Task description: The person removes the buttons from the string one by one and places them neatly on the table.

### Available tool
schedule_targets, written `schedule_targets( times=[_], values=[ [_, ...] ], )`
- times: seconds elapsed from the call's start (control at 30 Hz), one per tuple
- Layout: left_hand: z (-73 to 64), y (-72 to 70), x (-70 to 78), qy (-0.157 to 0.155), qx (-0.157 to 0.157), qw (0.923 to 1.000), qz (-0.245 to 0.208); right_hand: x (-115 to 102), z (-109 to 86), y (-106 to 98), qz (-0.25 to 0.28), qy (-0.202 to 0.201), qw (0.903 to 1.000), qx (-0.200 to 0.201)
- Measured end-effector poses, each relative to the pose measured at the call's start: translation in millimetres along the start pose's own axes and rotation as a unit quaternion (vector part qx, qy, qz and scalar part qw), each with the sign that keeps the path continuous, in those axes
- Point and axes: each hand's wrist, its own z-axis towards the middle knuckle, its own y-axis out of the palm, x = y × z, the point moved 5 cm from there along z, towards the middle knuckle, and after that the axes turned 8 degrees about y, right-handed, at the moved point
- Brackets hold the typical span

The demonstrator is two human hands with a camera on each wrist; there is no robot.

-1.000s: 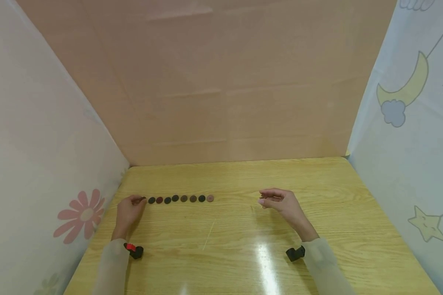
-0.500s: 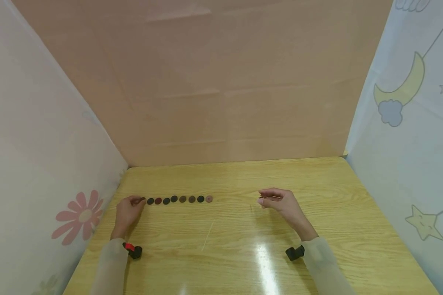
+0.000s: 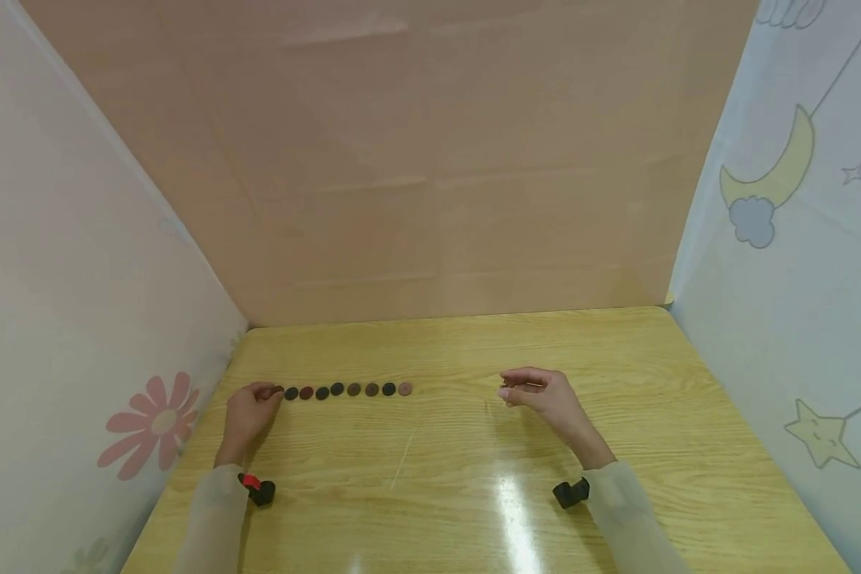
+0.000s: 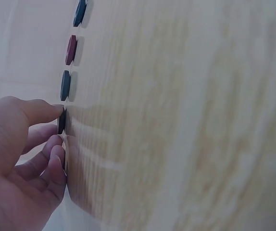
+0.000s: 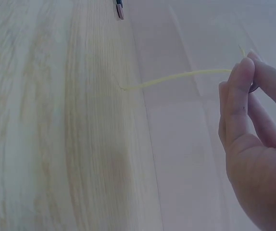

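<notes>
At the left end of a row of round, flat buttons (image 3: 354, 389), my left hand (image 3: 248, 410) pinches a dark button (image 4: 62, 120) by its edges, close to the table top. A blue-black button (image 4: 66, 85) and a dark red button (image 4: 71, 49) come just after it in the row. To the right of the row, my right hand (image 3: 548, 401) is raised over the table with thumb and fingertips together. A thin yellow thread (image 5: 181, 75) runs from that pinch down toward the table. The dark rim of a small round thing (image 5: 253, 88) shows between the fingers; I cannot tell what it is.
A pink button (image 3: 405, 389) ends the row on the right. The wooden table (image 3: 466, 454) carries a thin pale line (image 3: 403, 458) in front of the row. A tan back sheet (image 3: 430, 199) and printed side sheets (image 3: 782, 303) enclose the table.
The head view has shifted slightly. Both hands keep their grip and place, and the row of buttons stays as it was.
</notes>
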Motion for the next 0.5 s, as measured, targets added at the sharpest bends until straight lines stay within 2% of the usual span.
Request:
schedule_targets(
  times=[0.1,0.2,0.33,0.5],
  values=[
    [-1.4,-0.5,-0.8,-0.018,0.009,0.9998,-0.009,-1.7,-0.2,-0.3,-0.002,-0.004,1.0000,0.002],
    [-2.2,-2.6,-2.5,-0.038,0.034,0.9986,-0.014,-3.5,-0.3,-0.9,-0.008,-0.012,0.9999,0.004],
    [-0.3,-7.8,0.5,-0.023,0.076,0.9968,-0.009,-3.6,-0.6,-2.3,-0.006,-0.010,0.9999,0.005],
    [3.1,-12.6,11.8,-0.005,0.086,0.9962,-0.010,-3.6,-1.7,-3.5,-0.001,-0.012,0.9999,0.001]
  ],
)
